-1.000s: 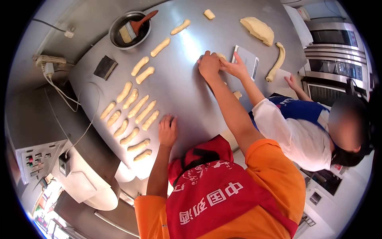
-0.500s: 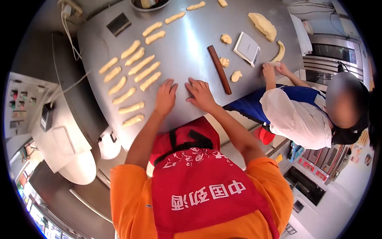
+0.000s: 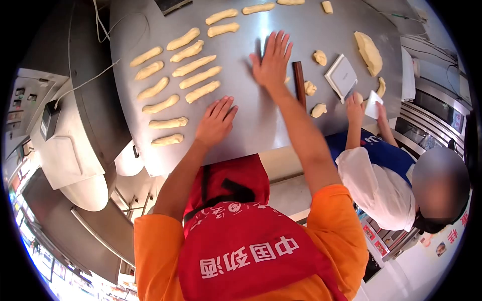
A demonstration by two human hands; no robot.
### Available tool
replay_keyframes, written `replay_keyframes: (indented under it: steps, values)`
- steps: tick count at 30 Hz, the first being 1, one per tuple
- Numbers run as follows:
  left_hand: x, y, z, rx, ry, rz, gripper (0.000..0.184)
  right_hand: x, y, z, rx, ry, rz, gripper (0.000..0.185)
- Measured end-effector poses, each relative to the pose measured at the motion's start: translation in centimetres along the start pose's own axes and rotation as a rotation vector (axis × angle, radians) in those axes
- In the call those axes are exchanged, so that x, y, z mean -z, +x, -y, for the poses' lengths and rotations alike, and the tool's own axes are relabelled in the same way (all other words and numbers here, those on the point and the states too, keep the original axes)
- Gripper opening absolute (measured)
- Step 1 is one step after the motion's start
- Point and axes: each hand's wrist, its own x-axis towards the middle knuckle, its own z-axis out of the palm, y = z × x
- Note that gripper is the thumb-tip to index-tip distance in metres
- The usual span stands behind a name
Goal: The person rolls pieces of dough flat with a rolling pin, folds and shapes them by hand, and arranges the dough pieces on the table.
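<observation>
My left hand (image 3: 217,121) lies open on the steel table, fingers stretched forward. Closest to it is a pale dough strip (image 3: 203,92), one of several laid out in slanting rows on the left. Farther forward, my right hand (image 3: 271,61) is open with fingers and thumb spread, holding nothing; whether it touches the table I cannot tell. Right of that hand lies a dark brown rolling pin (image 3: 299,83), partly hidden by my forearm. A small bit of dough (image 3: 286,80) peeks out beside my right wrist.
A co-worker at right has a white scraper (image 3: 373,104) and a dough lump in hand. Near them are a white scale (image 3: 342,78), a large dough slab (image 3: 369,52) and several small dough lumps (image 3: 319,110). A cable (image 3: 88,86) crosses the table's left edge (image 3: 119,103).
My right hand has reached forward, away from my body, and spread its fingers. My left hand stays near the strips. The view has shifted, and the co-worker's hands have moved to the scale's near side.
</observation>
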Motion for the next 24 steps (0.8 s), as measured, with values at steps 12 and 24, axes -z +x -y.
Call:
replay_keyframes:
  steps: [12,24]
  values:
    - [-0.5,-0.7,-0.3,0.008,0.0,-0.032,0.05,8.0,-19.9,8.4,-0.143,0.047,0.407,0.096]
    - [0.6,-0.3,-0.4,0.021,-0.004,0.024,0.052,-2.3,4.0,-2.4,-0.066,0.044,-0.079,0.091]
